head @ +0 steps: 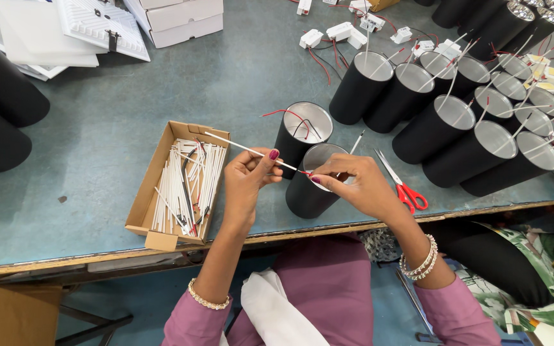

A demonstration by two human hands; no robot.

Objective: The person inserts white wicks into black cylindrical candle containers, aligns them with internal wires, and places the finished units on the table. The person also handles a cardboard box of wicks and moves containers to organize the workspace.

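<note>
Pinched in left hand (246,174), white sleeve (242,148) aligns with red wire (304,172) gripped by right hand (354,182) over black cylinder (309,186), near tabletop's front edge.

grey table (161,83): black cylinders (431,128), cardboard box (141,204), scissors (405,187)

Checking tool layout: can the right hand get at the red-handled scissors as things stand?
Probably yes. The scissors lie flat on the table just beside the right hand, nothing between. But that hand is pinching a red wire at the black cylinder, so it must let go first.
</note>
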